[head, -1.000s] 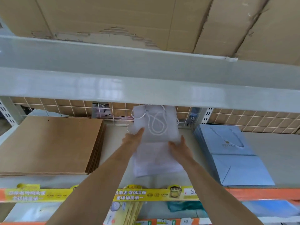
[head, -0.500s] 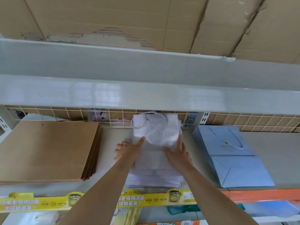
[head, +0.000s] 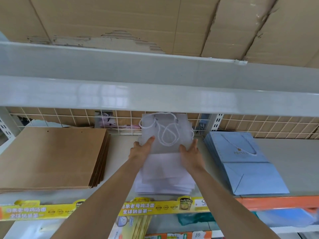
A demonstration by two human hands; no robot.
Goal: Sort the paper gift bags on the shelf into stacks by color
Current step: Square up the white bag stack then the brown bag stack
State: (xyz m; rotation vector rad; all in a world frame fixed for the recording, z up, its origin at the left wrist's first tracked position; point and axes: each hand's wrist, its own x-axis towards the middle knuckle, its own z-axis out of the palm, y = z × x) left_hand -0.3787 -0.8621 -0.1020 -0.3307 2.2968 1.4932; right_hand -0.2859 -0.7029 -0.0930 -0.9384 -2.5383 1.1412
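A stack of white paper gift bags (head: 165,180) lies flat in the middle of the shelf (head: 120,163). The top white bag (head: 169,133), with white rope handles, reaches toward the wire back. My left hand (head: 142,149) grips that bag's left edge, thumb on top. Flat against its right side lies my right hand (head: 190,152), fingers spread. To the left lies a stack of brown paper bags (head: 51,156). A stack of light blue bags (head: 245,163) lies to the right.
A grey upper shelf beam (head: 155,95) hangs low over the bags. A wire grid (head: 69,118) backs the shelf, with pink items behind it. A yellow label strip (head: 138,207) and orange rail (head: 276,202) mark the front edge. More goods sit on the shelf below.
Both hands slid the top white bag back over the white stack toward the wire grid. More of the stack's front shows now.
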